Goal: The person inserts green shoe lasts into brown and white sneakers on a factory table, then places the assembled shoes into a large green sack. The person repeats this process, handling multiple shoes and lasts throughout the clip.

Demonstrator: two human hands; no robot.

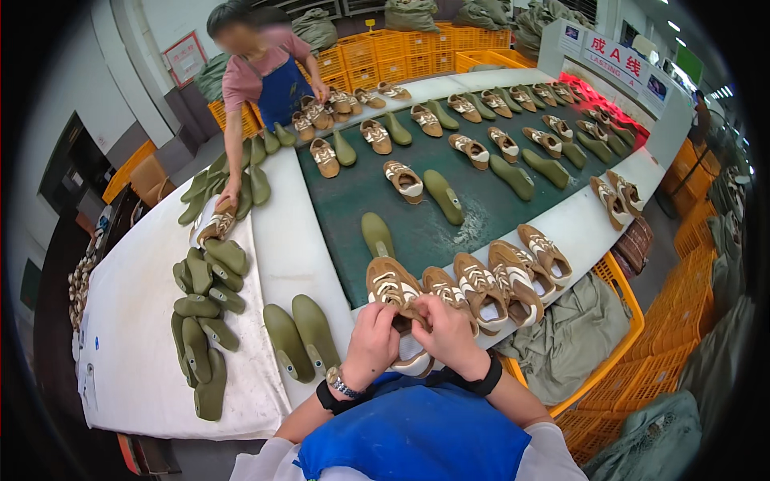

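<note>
Close to my body, at the table's near edge, is a brown and white sneaker (387, 280) with its toe pointing away from me. My left hand (371, 346) grips one side of its collar with bent fingers. On the other side my right hand (446, 335) pinches the collar near the tongue. The shoe's heel is partly hidden by my hands. Two green shoe lasts (314, 329) lie side by side to the left of my left hand. Several similar sneakers (514, 276) stand in a row beyond my right hand.
A green conveyor belt (345, 220) carries sneakers and lasts. More lasts (197, 272) lie piled on a white-covered table (132, 321) at left. A co-worker (269, 72) in a blue apron reaches down to a shoe there. An orange crate (597, 353) with grey-green cloth stands at right.
</note>
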